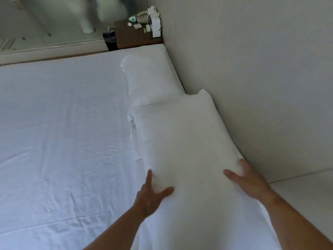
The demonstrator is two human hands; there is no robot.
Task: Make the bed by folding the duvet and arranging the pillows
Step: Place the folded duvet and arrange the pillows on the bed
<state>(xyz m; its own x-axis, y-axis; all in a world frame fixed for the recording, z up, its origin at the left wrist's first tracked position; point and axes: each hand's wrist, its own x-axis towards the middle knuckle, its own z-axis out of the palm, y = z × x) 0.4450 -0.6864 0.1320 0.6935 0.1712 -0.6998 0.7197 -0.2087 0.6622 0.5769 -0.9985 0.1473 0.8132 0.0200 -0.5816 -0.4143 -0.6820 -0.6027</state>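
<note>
A person's left hand (151, 197) and right hand (247, 179), each grip spread flat, are pressing the near pillow (185, 141) lying on the bed (63, 123) against the wall (261, 69), its far end touching a second pillow (151, 76).

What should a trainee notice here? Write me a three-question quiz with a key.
1. True or false: the left hand and right hand both press on the near pillow with spread fingers.
2. The far pillow lies: A) on the floor; B) along the wall, next to the nightstand; C) upright on the nightstand.
3. How many pillows are on the bed?
Key: 1 true; 2 B; 3 two.
</note>
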